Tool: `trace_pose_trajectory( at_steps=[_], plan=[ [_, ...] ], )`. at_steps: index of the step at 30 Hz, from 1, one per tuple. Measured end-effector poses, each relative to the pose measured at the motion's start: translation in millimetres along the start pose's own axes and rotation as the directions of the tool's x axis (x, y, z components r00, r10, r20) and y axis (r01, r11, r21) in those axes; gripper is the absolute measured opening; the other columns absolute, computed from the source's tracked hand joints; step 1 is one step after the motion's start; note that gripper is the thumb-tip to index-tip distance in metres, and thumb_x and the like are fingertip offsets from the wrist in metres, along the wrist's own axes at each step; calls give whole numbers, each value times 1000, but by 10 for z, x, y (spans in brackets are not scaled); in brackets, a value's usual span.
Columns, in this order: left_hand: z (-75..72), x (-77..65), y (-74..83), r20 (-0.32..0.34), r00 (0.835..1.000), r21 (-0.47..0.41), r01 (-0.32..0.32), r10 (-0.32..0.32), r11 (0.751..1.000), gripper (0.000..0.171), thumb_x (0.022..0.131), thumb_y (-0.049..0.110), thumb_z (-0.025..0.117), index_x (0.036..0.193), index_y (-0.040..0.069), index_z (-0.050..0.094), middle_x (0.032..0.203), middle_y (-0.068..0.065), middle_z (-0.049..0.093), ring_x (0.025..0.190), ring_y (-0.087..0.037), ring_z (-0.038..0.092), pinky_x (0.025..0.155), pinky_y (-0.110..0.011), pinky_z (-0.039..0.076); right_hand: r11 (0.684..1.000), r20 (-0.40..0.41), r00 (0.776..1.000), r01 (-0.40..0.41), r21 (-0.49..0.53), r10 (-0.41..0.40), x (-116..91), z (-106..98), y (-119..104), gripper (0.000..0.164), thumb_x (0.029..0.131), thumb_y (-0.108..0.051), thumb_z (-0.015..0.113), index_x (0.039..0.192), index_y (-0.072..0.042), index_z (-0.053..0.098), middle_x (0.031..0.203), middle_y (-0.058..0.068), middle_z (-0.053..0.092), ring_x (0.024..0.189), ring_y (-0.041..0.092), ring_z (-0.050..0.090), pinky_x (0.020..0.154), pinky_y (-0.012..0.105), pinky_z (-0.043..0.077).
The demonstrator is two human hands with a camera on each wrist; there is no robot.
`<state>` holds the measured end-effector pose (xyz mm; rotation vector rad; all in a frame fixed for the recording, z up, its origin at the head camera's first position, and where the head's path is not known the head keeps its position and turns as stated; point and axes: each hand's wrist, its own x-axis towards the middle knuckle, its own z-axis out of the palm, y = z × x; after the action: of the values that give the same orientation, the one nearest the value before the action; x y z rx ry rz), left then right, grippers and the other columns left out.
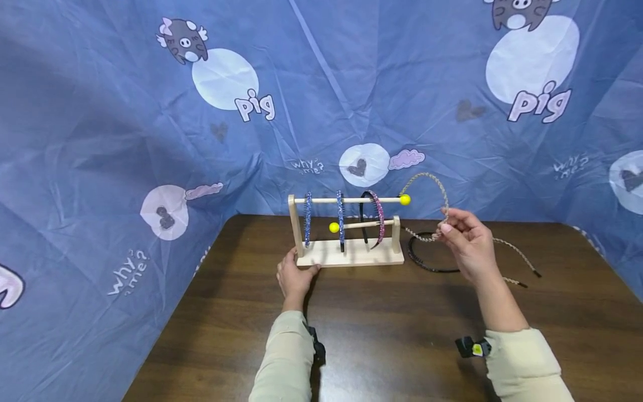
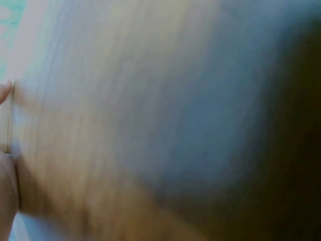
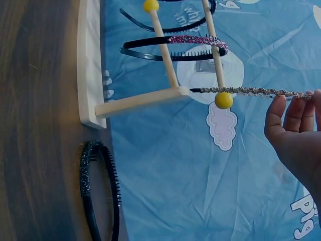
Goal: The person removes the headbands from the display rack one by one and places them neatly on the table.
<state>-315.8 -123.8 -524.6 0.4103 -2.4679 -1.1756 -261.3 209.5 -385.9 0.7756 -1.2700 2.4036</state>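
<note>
My right hand [image 1: 469, 245] pinches a braided gold headband [image 1: 428, 175] between thumb and fingers, just right of a wooden headband rack [image 1: 351, 258]. In the right wrist view the braided headband [image 3: 251, 91] lies across the yellow ball [image 3: 223, 100] that caps the upper rod, its dark tip beside the short post. Two blue glittery headbands [image 1: 308, 218] and a pink one [image 1: 379, 218] hang on the upper rod. At the base's left end, my left hand [image 1: 295, 278] holds the rack, thumb along the front edge. The left wrist view is mostly blurred tabletop.
A black headband [image 1: 427, 268] lies on the brown table [image 1: 392, 324] right of the rack. Another braided headband [image 1: 519, 254] lies partly behind my right hand. A blue printed cloth [image 1: 321, 111] hangs behind the table. The lower rod ends in a yellow ball [image 1: 334, 227].
</note>
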Motion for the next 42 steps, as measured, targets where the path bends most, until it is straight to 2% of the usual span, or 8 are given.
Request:
trace_pose_trajectory(
  at_steps=[4,12,17,19,22,29,36,42],
  plan=[
    [-3,5,-2,-1,1000,4,-4,4,1000,79,58,29,87,128,13,54,123,-10,57,107,-28,45,92,-41,31,999,25,999,27,28,-28,-2,5,-32,30,86,22,44,111,12,56,90,16,61,75,22,62,69,28,52],
    [-16,4,0,-1,1000,1,2,-2,1000,78,59,29,87,128,13,54,123,-9,57,107,-28,45,93,-41,31,998,2,999,35,53,-36,73,54,-142,30,86,23,42,110,12,56,89,16,62,74,22,63,69,29,53],
    [-18,0,8,6,1000,-6,13,-13,1000,78,59,28,87,129,14,53,124,-9,56,109,-27,44,94,-41,30,997,3,997,73,2,-73,100,26,-214,29,86,23,42,110,13,56,86,15,62,73,21,63,66,26,53],
    [-19,-7,9,7,1000,-9,18,-18,1000,78,59,28,87,129,13,53,124,-9,56,109,-27,43,94,-41,29,995,-5,996,91,-43,-91,88,-8,-235,29,86,23,43,110,13,57,85,14,63,72,20,63,65,24,53],
    [-21,-15,10,8,1000,-9,19,-19,1000,78,59,27,87,128,13,53,124,-10,57,109,-27,43,94,-41,29,993,-19,995,101,-55,-102,57,-78,-264,30,85,24,42,109,13,57,85,15,63,72,20,63,64,24,53],
    [-27,-6,16,12,1000,-5,24,-24,1000,78,60,28,87,129,13,53,124,-10,56,110,-27,43,95,-41,29,992,-18,994,111,61,-110,-2,-251,-341,32,85,28,36,112,20,51,88,21,63,74,25,63,65,28,53],
    [-25,-2,13,16,1000,2,23,-23,1000,79,60,28,87,129,13,52,125,-9,56,111,-27,43,95,-40,30,993,-104,988,112,-35,-115,-87,-440,-415,30,84,26,41,110,19,53,80,17,63,69,22,63,62,25,53],
    [-21,-4,15,13,1000,-4,13,-13,1000,79,59,28,87,129,12,53,124,-10,56,110,-28,44,94,-40,30,990,-167,977,128,-52,-135,-161,-605,-470,29,83,27,41,109,20,53,78,16,62,65,21,60,59,24,51]
  ],
)
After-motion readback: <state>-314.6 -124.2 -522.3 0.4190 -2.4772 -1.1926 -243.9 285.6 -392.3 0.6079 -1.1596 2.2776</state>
